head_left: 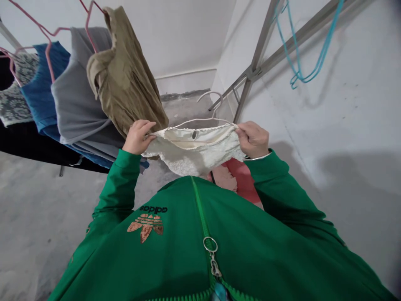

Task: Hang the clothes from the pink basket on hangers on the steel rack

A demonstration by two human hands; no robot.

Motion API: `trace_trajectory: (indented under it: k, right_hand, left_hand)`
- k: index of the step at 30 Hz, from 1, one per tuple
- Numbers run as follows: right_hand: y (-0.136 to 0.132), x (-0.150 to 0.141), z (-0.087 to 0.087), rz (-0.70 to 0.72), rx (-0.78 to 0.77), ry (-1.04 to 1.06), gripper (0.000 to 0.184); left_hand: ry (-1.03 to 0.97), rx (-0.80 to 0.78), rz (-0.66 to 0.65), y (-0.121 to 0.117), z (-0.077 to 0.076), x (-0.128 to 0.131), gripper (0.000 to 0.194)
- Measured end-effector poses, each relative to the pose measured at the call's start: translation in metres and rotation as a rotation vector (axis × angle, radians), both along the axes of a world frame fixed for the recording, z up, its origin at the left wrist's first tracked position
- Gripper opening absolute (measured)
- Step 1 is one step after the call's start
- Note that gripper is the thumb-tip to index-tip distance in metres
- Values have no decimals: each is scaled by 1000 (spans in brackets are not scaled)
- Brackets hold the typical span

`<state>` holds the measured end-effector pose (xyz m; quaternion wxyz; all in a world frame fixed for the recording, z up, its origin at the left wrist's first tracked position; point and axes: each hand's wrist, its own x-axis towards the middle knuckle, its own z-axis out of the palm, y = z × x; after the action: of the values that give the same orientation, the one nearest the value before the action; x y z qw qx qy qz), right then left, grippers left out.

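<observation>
Green zip jacket (188,246) fills the bottom of the view, with an orange trefoil logo and "adidas" on the chest and a metal ring zip pull (210,244) hanging at the centre. Both sleeves reach forward and up. Left hand (138,137) pinches the left edge of a cream lace top (194,152), fingers (147,125) curled over the fabric. Right hand (252,139) pinches the opposite edge, with a thin silver bracelet (257,158) at the wrist. Top is held up between the 2 hands, just in front of the chest, stretched across its upper edge, lower part sagging. White wire hanger (200,120) runs along that upper edge, its hook (210,98) up and tilted, not hung on anything.

Just left of the left hand, an olive garment (125,79) hangs on a pink hanger (89,25). Beyond it, in a row: grey top (78,88), blue top (44,83), grey patterned knit (15,90), with a black garment (31,142) low behind them. Pink cloth (241,179) shows below the lace top. Metal rack (253,71) stands right, with teal hangers (300,50) on it, against a white wall (328,117). Concrete floor (37,209) lies below.
</observation>
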<state>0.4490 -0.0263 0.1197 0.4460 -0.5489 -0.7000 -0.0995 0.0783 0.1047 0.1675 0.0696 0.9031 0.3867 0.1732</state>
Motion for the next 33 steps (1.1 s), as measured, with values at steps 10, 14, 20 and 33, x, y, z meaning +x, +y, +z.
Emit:
trace_trajectory:
  k: [10, 14, 20, 33]
  right_hand:
    - [-4, 11, 12, -60, -16, 96, 34]
    - [-4, 8, 15, -35, -49, 75, 35]
    - [0, 30, 16, 21, -141, -25, 35]
    - [-34, 30, 39, 387, -901, 630, 45]
  left_hand:
    - [80, 207, -117, 2, 2, 39, 39]
    - [100, 312, -113, 3, 4, 47, 38]
    - [-49, 368, 18, 18, 7, 28, 34]
    - [59, -171, 32, 25, -27, 5, 26]
